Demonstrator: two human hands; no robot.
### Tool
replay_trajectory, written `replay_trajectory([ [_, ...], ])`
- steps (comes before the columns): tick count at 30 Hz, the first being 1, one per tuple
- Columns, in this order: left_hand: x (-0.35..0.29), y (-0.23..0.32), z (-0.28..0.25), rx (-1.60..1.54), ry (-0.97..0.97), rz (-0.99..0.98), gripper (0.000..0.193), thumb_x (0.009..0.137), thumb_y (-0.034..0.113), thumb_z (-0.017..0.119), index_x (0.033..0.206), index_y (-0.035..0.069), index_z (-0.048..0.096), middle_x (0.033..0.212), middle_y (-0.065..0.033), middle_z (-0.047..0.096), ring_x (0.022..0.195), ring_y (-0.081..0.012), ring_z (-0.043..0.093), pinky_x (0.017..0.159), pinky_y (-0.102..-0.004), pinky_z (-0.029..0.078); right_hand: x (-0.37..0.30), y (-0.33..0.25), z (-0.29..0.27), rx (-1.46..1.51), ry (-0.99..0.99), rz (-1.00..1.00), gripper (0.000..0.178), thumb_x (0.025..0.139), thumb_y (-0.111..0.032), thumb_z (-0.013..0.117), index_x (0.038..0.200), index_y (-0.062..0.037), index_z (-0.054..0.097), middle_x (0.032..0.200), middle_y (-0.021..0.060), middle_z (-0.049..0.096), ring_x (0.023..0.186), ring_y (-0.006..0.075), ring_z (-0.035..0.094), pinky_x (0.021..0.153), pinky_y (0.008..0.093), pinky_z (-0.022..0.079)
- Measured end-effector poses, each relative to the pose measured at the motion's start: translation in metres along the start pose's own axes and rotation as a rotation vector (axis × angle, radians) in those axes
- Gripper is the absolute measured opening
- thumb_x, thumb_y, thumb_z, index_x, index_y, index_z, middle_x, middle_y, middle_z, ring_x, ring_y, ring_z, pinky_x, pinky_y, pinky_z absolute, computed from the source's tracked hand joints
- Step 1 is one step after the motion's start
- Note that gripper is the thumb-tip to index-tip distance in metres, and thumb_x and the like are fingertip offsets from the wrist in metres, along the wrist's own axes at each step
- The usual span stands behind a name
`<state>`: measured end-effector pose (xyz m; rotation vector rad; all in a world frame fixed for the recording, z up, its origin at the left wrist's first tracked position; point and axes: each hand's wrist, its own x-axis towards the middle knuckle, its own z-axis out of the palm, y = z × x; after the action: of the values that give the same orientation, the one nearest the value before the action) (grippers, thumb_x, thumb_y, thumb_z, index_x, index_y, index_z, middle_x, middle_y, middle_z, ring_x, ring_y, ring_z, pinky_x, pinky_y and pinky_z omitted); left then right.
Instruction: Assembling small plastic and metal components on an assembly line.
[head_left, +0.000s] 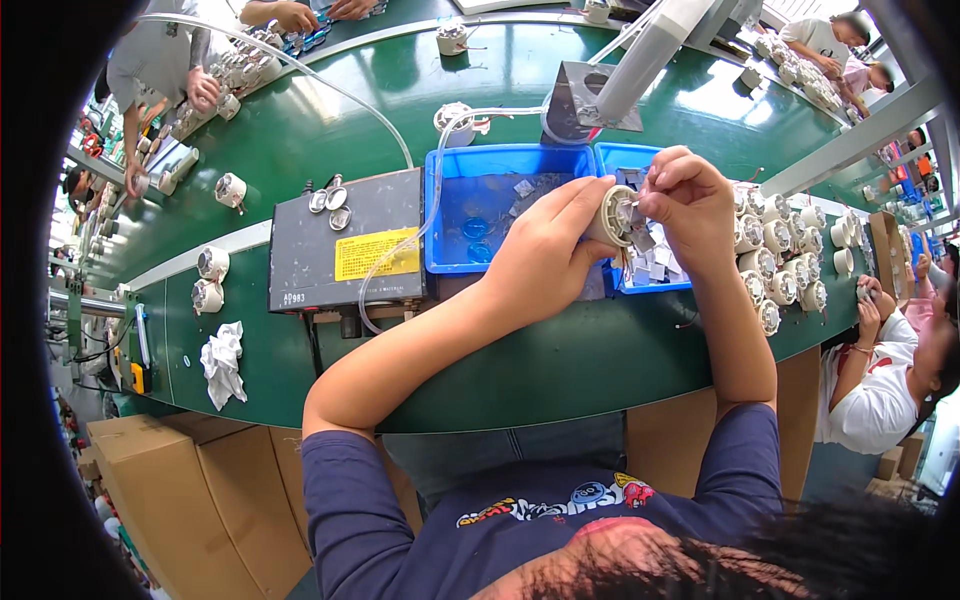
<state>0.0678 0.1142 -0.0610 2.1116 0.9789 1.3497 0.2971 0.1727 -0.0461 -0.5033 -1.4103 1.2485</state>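
My left hand [550,245] is wrapped round a cream-coloured round housing [608,218], its open face with metal parts turned to the right. Thumb and forefinger of my right hand [692,205] are pinched together at that face; what sits between them is too small to make out. Both hands are above two blue bins. The left bin [510,155] has a few clear round pieces and small flat bits in it. Small white and grey flat pieces [658,265] fill the right bin [620,152], just below the housing.
A black control box [345,245] with a yellow label and clear tube stands left of the bins. Several similar housings [775,240] are grouped at the right. A crumpled white cloth [223,365] lies at left. A grey metal post [655,60] rises beyond the bins. Co-workers sit around.
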Motion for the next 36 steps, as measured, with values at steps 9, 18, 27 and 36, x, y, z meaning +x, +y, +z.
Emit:
replay_trajectory([
  [9, 0.000, 0.000, -0.001, -0.001, -0.044, 0.030, 0.065, 0.090, 0.008, 0.085, 0.149, -0.003, 0.060, 0.142, -0.0271, 0.067, 0.127, -0.0476, 0.067, 0.108, -0.0501, 0.055, 0.002, 0.000, -0.003, -0.165, -0.114, -0.037, 0.028, 0.079, 0.010, 0.093, 0.091, -0.0030, 0.072, 0.110, 0.0078, 0.067, 0.100, 0.0139, 0.066, 0.084, 0.0280, 0.059],
  [18, 0.001, 0.002, -0.003, -0.070, -0.086, 0.003, 0.065, 0.089, 0.005, 0.084, 0.149, -0.002, 0.059, 0.143, -0.0247, 0.066, 0.130, -0.0457, 0.066, 0.110, -0.0487, 0.054, 0.001, 0.001, -0.006, -0.097, -0.140, 0.052, 0.024, 0.086, 0.000, 0.092, 0.101, -0.0016, 0.073, 0.110, 0.0070, 0.067, 0.100, 0.0129, 0.065, 0.085, 0.0274, 0.056],
  [27, 0.003, 0.005, -0.007, -0.101, -0.059, -0.061, 0.066, 0.092, 0.007, 0.084, 0.152, -0.002, 0.057, 0.145, -0.0242, 0.066, 0.133, -0.0425, 0.066, 0.113, -0.0457, 0.053, 0.009, -0.008, -0.021, -0.084, -0.287, 0.081, 0.020, 0.095, -0.009, 0.086, 0.109, 0.0047, 0.080, 0.115, 0.0093, 0.066, 0.104, 0.0168, 0.063, 0.089, 0.0304, 0.052],
  [36, 0.002, 0.004, -0.007, -0.122, -0.082, -0.049, 0.065, 0.090, 0.006, 0.085, 0.149, -0.003, 0.058, 0.142, -0.0246, 0.067, 0.131, -0.0431, 0.066, 0.111, -0.0469, 0.053, 0.011, -0.010, -0.018, -0.258, -0.343, -0.016, 0.017, 0.087, 0.002, 0.089, 0.102, 0.0035, 0.081, 0.112, 0.0099, 0.068, 0.106, 0.0182, 0.065, 0.091, 0.0318, 0.053],
])
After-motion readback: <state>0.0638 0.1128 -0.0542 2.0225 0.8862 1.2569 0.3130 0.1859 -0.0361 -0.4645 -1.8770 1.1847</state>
